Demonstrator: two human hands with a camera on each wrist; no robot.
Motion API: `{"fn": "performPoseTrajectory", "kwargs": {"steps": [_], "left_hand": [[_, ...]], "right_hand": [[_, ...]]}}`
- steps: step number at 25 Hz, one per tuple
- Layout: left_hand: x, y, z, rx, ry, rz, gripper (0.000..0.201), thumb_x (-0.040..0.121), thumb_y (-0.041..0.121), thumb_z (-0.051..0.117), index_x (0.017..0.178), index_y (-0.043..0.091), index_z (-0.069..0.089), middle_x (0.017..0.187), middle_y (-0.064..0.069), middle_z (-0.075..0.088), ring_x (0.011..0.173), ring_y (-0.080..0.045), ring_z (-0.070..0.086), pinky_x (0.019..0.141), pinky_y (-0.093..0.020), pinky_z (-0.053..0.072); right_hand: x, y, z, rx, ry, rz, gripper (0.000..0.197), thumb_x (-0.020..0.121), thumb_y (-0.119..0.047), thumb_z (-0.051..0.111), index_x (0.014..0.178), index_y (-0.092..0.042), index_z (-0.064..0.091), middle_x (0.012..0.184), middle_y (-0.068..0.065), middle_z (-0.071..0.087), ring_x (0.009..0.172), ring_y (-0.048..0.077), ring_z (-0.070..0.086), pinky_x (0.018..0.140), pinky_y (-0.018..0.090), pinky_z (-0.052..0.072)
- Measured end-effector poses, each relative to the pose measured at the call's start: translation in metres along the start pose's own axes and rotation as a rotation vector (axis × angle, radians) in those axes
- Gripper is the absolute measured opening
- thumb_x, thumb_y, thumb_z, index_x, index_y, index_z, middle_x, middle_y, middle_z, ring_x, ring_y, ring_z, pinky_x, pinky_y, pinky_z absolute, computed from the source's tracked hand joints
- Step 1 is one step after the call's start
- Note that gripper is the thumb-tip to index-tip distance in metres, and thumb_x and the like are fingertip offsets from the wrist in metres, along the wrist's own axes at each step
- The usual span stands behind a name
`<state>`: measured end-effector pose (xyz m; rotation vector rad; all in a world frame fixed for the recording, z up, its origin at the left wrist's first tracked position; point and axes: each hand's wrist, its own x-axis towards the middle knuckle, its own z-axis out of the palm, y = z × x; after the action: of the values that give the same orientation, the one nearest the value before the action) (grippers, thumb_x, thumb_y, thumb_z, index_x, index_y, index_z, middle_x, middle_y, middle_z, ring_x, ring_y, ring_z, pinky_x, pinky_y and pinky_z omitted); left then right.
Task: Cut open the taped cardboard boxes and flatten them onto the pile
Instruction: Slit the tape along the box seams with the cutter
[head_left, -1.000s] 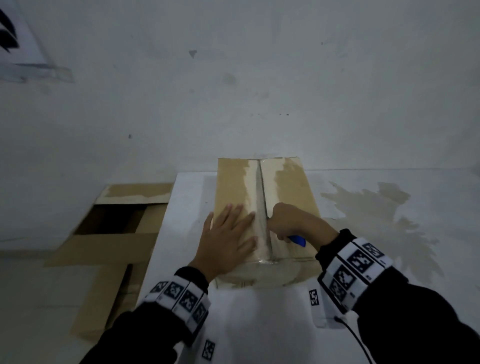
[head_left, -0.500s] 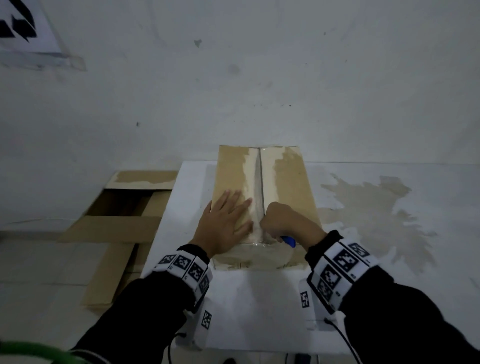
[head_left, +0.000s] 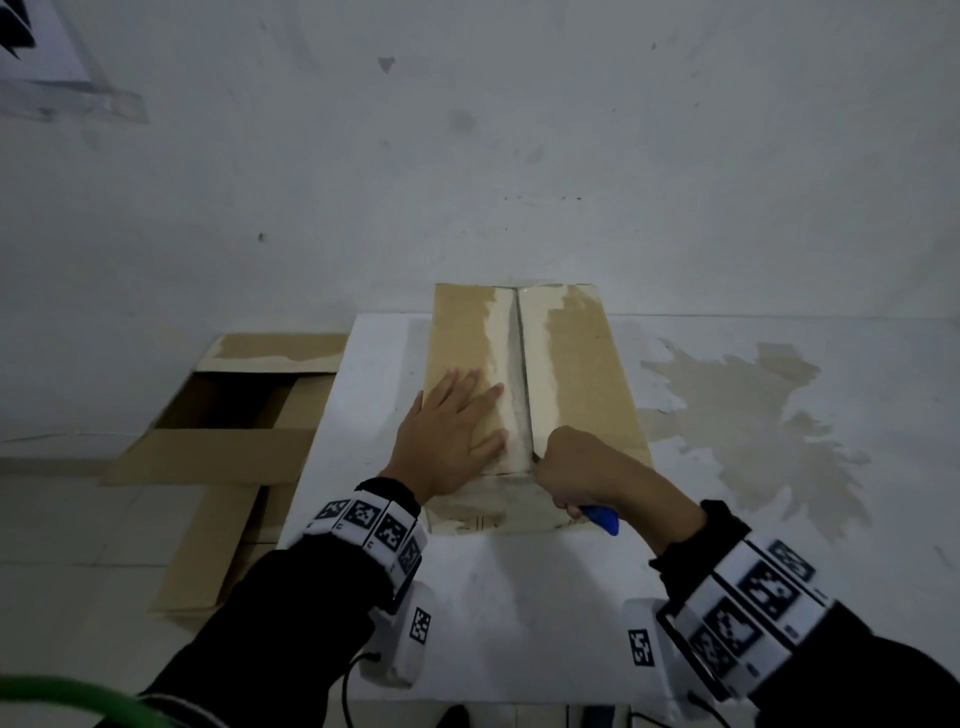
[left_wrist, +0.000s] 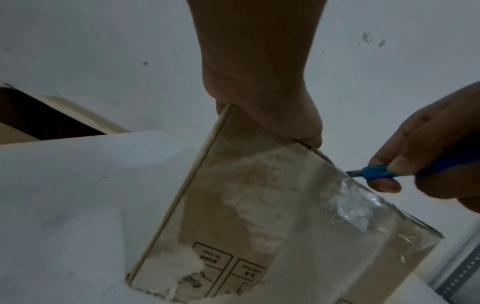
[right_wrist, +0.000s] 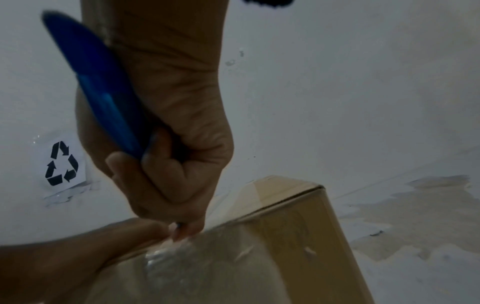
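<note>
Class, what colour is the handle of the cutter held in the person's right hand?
Blue. The cutter handle shows best in the right wrist view, gripped by the right hand.

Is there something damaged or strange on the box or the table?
Yes. The cardboard box has pale patches along its top seam where the brown surface looks torn off. The white table carries a large irregular brownish stain right of the box.

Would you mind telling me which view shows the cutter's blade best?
The left wrist view: the blade juts from the blue handle at the box edge. The head view shows only the handle's end; in the right wrist view fingers hide it.
</note>
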<state>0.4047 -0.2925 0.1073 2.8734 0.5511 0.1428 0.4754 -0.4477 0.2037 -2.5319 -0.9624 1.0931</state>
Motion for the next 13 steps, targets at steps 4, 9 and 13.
{"fn": "performPoseTrajectory", "kwargs": {"steps": [4,9,13], "left_hand": [[0.011,-0.001,0.002,-0.031,-0.013,-0.014,0.081,0.076,0.071,0.005,0.149,0.038,0.019,0.160,0.006,0.007,0.147,-0.017,-0.001,0.116,-0.045,0.012],[0.017,-0.002,0.002,-0.039,-0.006,-0.006,0.080,0.076,0.070,0.007,0.148,0.039,0.021,0.160,0.007,0.008,0.147,-0.016,0.000,0.116,-0.044,0.012],[0.018,-0.004,-0.001,-0.080,-0.011,0.018,0.083,0.075,0.073,0.009,0.148,0.036,0.023,0.160,0.006,0.010,0.147,-0.017,-0.001,0.117,-0.047,0.012]], "right_hand": [[0.004,0.001,-0.003,0.047,0.051,0.013,0.033,0.084,0.004,0.040,0.054,-0.010,0.040,0.042,0.007,0.047,0.042,0.015,0.044,0.035,0.013,0.031],[0.001,0.010,0.002,0.112,0.031,0.069,0.021,0.086,0.001,0.041,0.067,-0.004,0.047,0.061,0.015,0.053,0.045,0.016,0.048,0.044,0.019,0.039],[0.007,0.011,0.005,0.181,0.031,0.066,0.017,0.088,0.003,0.044,0.090,0.005,0.061,0.058,0.014,0.054,0.032,0.012,0.047,0.037,0.018,0.036]]}}
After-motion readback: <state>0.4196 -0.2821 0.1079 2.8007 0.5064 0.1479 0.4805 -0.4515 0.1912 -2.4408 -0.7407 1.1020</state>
